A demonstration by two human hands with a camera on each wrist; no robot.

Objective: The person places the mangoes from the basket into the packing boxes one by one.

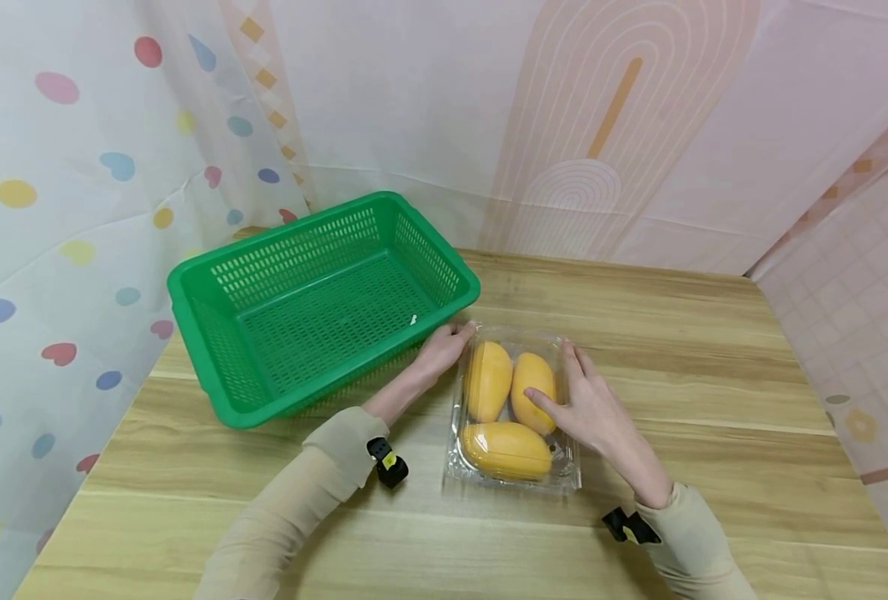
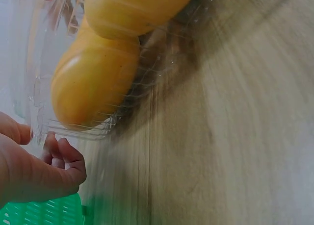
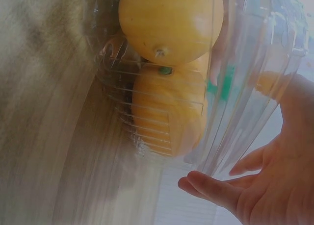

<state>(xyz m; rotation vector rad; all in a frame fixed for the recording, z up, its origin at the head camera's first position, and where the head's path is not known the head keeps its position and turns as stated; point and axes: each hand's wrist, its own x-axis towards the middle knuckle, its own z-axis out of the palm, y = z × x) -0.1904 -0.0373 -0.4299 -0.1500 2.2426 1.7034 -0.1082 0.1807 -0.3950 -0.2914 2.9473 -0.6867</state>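
Observation:
A clear plastic clamshell box with three yellow mangoes inside lies on the wooden table, its lid over the fruit. At its far left corner, my left hand pinches the rim. The left wrist view shows the thumb on one side of that rim and curled fingers on the other. My right hand rests on the box's right side, fingers extended to the far right corner and thumb across the lid. In the right wrist view its straight fingertips touch the rim.
A green perforated plastic basket stands to the left of the box, close beside my left hand, with a small white speck on its near wall. Patterned cloths hang behind the table and along both sides.

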